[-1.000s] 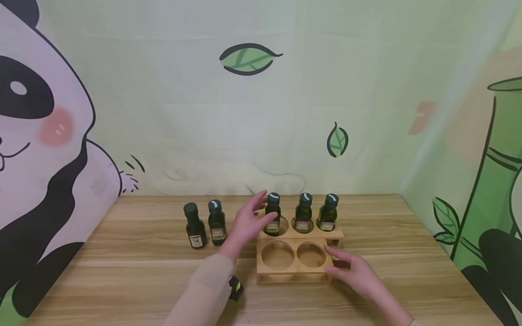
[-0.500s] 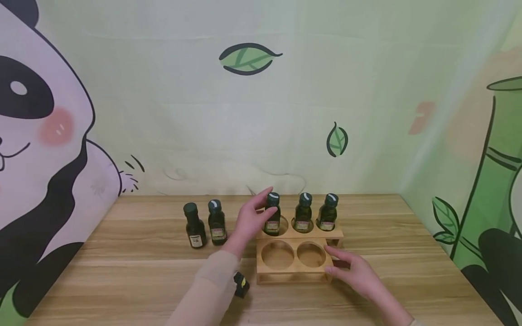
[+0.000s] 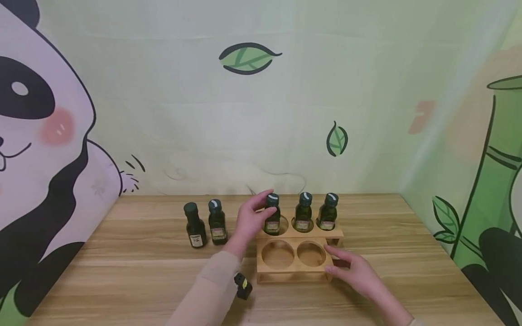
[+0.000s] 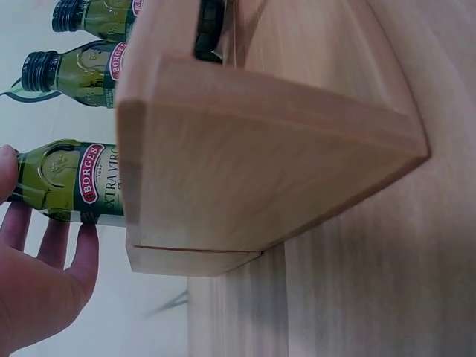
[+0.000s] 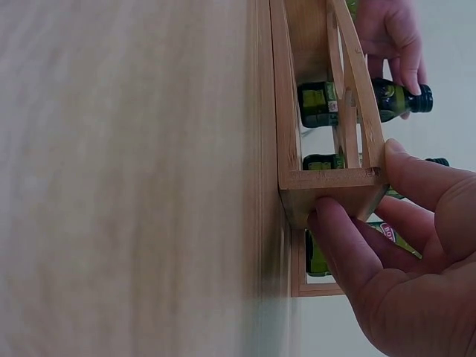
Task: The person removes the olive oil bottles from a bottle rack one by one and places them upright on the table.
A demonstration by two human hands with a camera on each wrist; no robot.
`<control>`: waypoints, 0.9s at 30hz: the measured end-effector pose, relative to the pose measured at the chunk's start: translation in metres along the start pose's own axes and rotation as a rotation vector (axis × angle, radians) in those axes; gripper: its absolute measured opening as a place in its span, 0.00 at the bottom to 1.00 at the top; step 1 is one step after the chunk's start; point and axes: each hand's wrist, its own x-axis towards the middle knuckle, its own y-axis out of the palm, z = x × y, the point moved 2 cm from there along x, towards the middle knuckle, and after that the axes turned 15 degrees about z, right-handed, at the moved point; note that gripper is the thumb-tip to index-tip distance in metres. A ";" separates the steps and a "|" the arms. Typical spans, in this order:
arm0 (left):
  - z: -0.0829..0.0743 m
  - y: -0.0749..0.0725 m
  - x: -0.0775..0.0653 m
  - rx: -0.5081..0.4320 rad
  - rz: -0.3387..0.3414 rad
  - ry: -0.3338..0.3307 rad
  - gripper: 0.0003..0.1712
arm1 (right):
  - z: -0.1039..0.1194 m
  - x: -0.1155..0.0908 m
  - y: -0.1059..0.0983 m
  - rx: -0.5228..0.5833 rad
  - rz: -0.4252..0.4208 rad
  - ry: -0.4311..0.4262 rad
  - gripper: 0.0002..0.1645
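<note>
In the head view my left hand (image 3: 252, 221) holds a small olive oil bottle (image 3: 272, 225) near its dark cap. The bottle stands in the back-left hole of a two-tier wooden rack (image 3: 277, 278). In the left wrist view the thumb and fingers sit around the neck and shoulder of this green bottle (image 4: 71, 178), which has a red Borges label. My right hand (image 3: 359, 275) pinches the rack's front right end. The right wrist view has the thumb on the top edge and fingers against the rack's end panel (image 5: 335, 201).
Two more olive oil bottles, a middle one (image 3: 303, 215) and a right one (image 3: 328, 215), fill the other back holes. The front tier has two bare round holes. Left of the rack stand a dark bottle (image 3: 195, 228) and another green bottle (image 3: 217, 224). A small black device (image 3: 243, 286) sits by my left sleeve.
My left hand has moved slightly right and closed its fingers around the back-left bottle. The black device by the sleeve has shifted right with the arm. My right hand has stayed in place.
</note>
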 end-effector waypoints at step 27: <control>-0.047 -0.013 -0.019 -0.116 -0.035 0.119 0.28 | 0.000 0.001 -0.001 -0.002 0.014 -0.033 0.32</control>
